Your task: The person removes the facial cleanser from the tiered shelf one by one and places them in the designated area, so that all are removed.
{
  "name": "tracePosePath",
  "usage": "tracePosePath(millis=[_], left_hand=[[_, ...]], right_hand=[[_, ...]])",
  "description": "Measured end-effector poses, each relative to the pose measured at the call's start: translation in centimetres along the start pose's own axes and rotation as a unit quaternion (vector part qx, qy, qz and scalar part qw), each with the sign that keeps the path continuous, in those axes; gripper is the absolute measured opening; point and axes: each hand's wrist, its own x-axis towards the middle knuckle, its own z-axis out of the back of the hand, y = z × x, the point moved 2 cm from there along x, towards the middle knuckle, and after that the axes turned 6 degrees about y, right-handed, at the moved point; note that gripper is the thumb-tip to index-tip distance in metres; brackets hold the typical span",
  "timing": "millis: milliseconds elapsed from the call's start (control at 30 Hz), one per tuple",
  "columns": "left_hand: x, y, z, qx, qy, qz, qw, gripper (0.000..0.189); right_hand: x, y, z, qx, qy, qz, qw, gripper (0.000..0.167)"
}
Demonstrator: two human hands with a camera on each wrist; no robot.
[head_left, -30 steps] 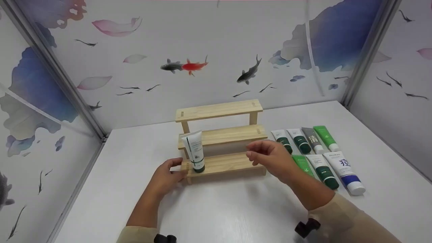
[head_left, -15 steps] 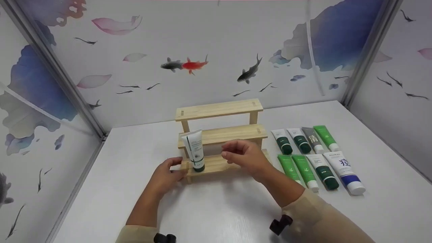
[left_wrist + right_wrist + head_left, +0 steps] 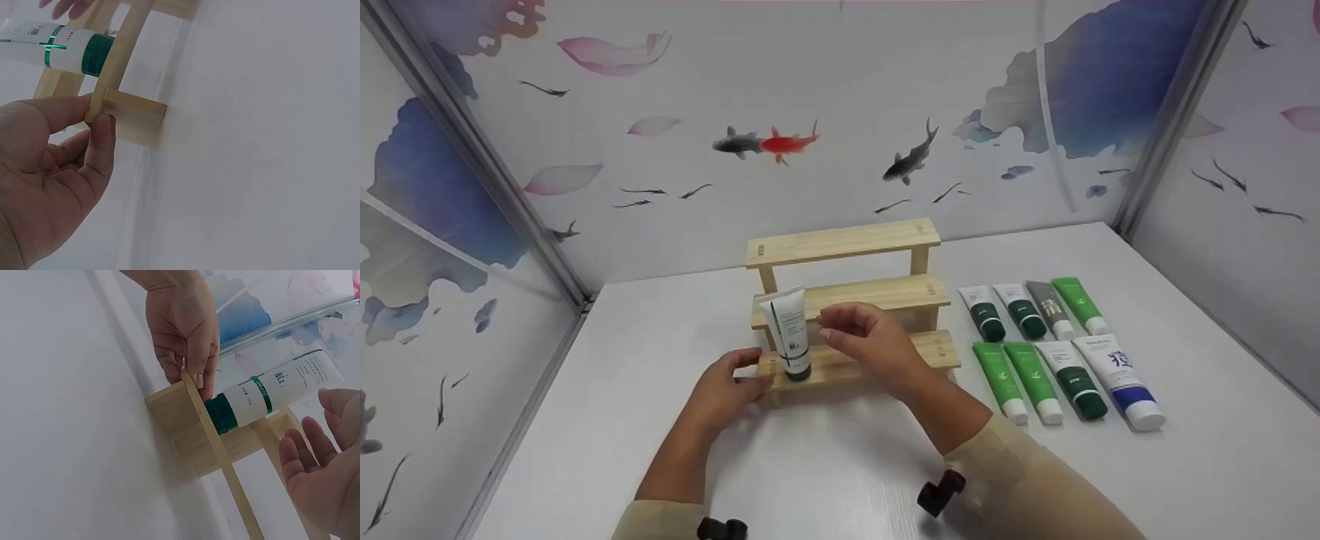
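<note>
A white tube with a dark green cap stands cap-down at the left end of the lowest step of a three-step wooden rack. At that step's left end, my left hand pinches the board between thumb and fingers, as the left wrist view shows on the wooden board. My right hand is just right of the tube, its fingers loosely bent and holding nothing. In the right wrist view, the fingers of my right hand are spread a little, close beside the upper part of the tube.
Several tubes lie in two rows on the white table right of the rack, among them a green tube, a grey tube and a large white-and-blue tube. A printed wall panel stands behind the rack.
My right hand has moved left from the rack's right end to beside the standing tube. My left hand keeps its hold on the rack, and the tube stays in place.
</note>
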Motion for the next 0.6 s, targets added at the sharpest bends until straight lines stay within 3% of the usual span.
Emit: tracePosePath(millis=[600], left_hand=[[-0.1, 0.1, 0.2, -0.010, 0.009, -0.002, 0.9999, 0.058]], right_hand=[[1.7, -0.2, -2.4, 0.015, 0.011, 0.007, 0.9998, 0.037]])
